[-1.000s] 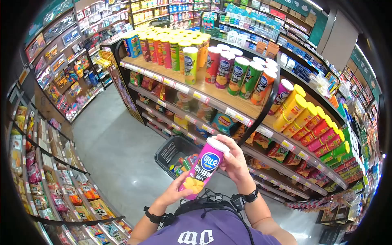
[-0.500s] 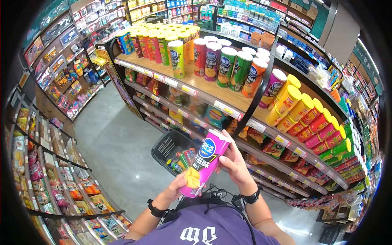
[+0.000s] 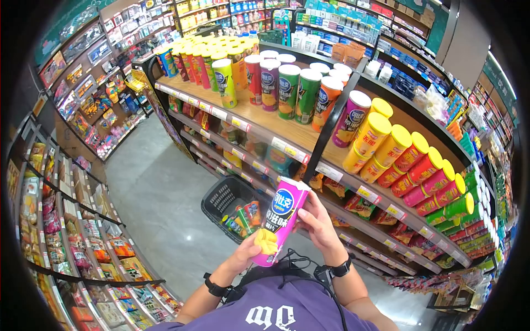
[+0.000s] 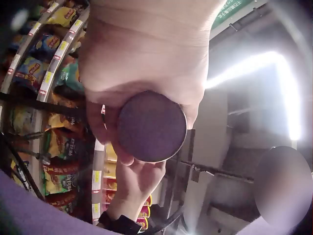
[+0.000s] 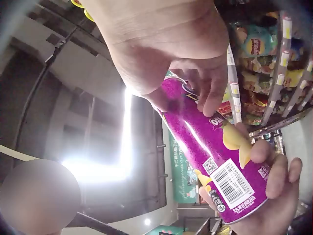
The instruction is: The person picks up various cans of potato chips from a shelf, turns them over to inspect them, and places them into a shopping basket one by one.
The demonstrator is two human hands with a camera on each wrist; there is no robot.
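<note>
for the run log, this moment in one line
left hand: holds pink chip can base | right hand: grips its side | basket: on floor

— What does the right hand (image 5: 161, 54) hold?
— The upper part of a purple can (image 5: 200, 142), fingers (image 5: 213, 95) curled round it. The can slants away below the hand to the left hand (image 5: 274, 205), which grips its lower end by the barcode (image 5: 234, 183).
— And beyond the fingertips?
— Shelves (image 5: 281, 58) of snack bags (image 5: 254, 46). A ceiling light (image 5: 115, 156) glares on the hand's other side.
</note>
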